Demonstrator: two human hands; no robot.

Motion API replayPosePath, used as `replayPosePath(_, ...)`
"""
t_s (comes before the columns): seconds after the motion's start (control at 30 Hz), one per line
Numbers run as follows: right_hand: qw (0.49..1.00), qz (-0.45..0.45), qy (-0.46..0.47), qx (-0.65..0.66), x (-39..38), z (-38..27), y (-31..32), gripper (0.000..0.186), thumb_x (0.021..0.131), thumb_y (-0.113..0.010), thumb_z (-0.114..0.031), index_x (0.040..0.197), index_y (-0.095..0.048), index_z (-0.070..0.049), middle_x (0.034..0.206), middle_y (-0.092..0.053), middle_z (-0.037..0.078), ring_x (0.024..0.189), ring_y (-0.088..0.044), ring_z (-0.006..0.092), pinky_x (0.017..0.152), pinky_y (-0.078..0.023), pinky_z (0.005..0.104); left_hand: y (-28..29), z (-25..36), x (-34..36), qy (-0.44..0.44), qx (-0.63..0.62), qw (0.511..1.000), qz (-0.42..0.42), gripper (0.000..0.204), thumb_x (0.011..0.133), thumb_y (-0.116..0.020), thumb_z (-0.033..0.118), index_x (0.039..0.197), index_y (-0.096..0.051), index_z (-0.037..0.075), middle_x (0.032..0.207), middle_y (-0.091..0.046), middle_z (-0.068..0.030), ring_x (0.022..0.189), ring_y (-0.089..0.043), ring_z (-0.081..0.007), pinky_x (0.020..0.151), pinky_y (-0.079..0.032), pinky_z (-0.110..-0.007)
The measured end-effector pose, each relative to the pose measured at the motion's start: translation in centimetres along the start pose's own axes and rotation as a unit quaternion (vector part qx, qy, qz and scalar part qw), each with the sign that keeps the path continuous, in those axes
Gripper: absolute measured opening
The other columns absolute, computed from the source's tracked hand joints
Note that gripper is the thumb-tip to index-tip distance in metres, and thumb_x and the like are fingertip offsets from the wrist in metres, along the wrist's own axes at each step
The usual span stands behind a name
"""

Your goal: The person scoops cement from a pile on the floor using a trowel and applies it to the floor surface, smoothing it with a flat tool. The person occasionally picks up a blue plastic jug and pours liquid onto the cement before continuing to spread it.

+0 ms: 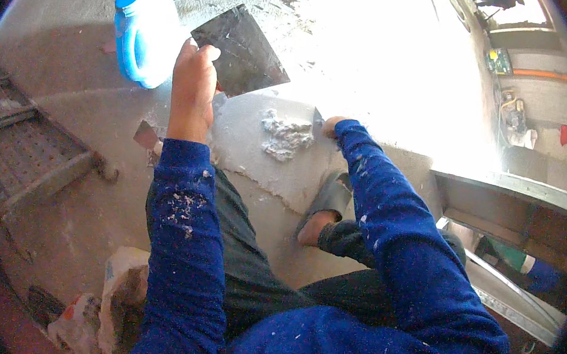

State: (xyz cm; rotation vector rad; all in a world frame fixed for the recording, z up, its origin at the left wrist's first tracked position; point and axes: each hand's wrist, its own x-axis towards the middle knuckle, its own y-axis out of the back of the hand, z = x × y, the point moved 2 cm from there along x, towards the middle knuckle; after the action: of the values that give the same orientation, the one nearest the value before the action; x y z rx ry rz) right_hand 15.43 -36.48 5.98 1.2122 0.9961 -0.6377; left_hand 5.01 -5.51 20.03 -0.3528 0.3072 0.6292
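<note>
My left hand (194, 90) is closed on the near corner of a dark, square flat plate (246, 50), which it holds tilted above the floor. Pale streaks mark the plate's face. A lumpy heap of wet white plaster (285, 136) lies on the floor between my hands. To its right, low over the floor, is my right hand (333, 126), its fingers curled. A thin dark edge shows by those fingertips, but glare and the angle hide what it belongs to. Just left of the plate stands a light blue jug (148, 34) with a handle and a blue cap.
A metal step or rack (28, 132) lies at the left. Bags (97, 302) sit at the lower left. My sandalled foot (327, 202) is close to the plaster. A metal beam (511, 189) runs along the right. Strong sunlight whitens the floor ahead.
</note>
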Motion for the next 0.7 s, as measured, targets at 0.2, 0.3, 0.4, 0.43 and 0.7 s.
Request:
replayPosePath(0.2, 0.982, -0.123, -0.043, 0.136, -0.3, -2.7, -2.9, 0.029, 0.088, -0.048, -0.025, 0.086, -0.061, 0.001, 0.072, -0.065, 0.013, 0.052, -0.059, 0.0226, 0.051, -0.051, 0.0383, 0.2, 0.1, 0.6, -0.009, -0.014, 1.0, 0.011, 0.021, 0.08, -0.053, 0.016, 0.098, -0.051, 0.006, 0.081, -0.049, -0.0064, 0.063, -0.05, -0.0165, 0.053, -0.043, -0.031)
replayPosePath(0.3, 0.956, -0.15, -0.071, 0.241, -0.7, -4.1, -2.4, 0.028, 0.09, -0.044, -0.027, 0.085, -0.058, -0.003, 0.066, -0.062, 0.011, 0.048, -0.056, 0.021, 0.045, -0.047, 0.037, 0.1, -0.1, 0.8, -0.014, -0.035, 0.999, -0.011, 0.02, 0.08, -0.054, 0.017, 0.098, -0.051, 0.007, 0.08, -0.049, -0.0059, 0.063, -0.05, -0.0163, 0.052, -0.043, -0.031)
replayPosePath(0.4, 0.961, -0.144, -0.019, 0.234, -2.0, -4.4, -0.9, 0.027, 0.091, -0.043, -0.028, 0.08, -0.057, -0.007, 0.062, -0.059, 0.008, 0.046, -0.055, 0.0183, 0.041, -0.045, 0.0346, -0.1, -0.3, 0.8, -0.009, -0.023, 1.0, -0.004, 0.02, 0.08, -0.054, 0.017, 0.098, -0.051, 0.008, 0.08, -0.049, -0.0056, 0.064, -0.05, -0.016, 0.052, -0.043, -0.031)
replayPosePath(0.43, 0.958, -0.151, -0.03, 0.242, -2.7, -3.9, -0.7, 0.027, 0.091, -0.044, -0.028, 0.08, -0.057, -0.007, 0.061, -0.059, 0.008, 0.045, -0.055, 0.0178, 0.041, -0.045, 0.034, -0.2, -0.4, 0.8, 0.001, -0.023, 1.0, 0.0, 0.02, 0.08, -0.054, 0.017, 0.098, -0.052, 0.008, 0.08, -0.049, -0.0054, 0.064, -0.05, -0.0159, 0.053, -0.043, -0.031)
replayPosePath(0.7, 0.878, -0.15, -0.155, 0.427, -5.8, 1.7, -6.3, 0.015, 0.087, -0.052, -0.024, 0.08, -0.059, -0.012, 0.065, -0.06, 0.003, 0.05, -0.056, 0.015, 0.042, -0.046, 0.0283, -0.6, -0.4, 1.2, -0.003, -0.033, 0.999, -0.002, 0.023, 0.08, -0.055, 0.018, 0.1, -0.052, 0.009, 0.08, -0.049, -0.0048, 0.065, -0.051, -0.0158, 0.054, -0.043, -0.031)
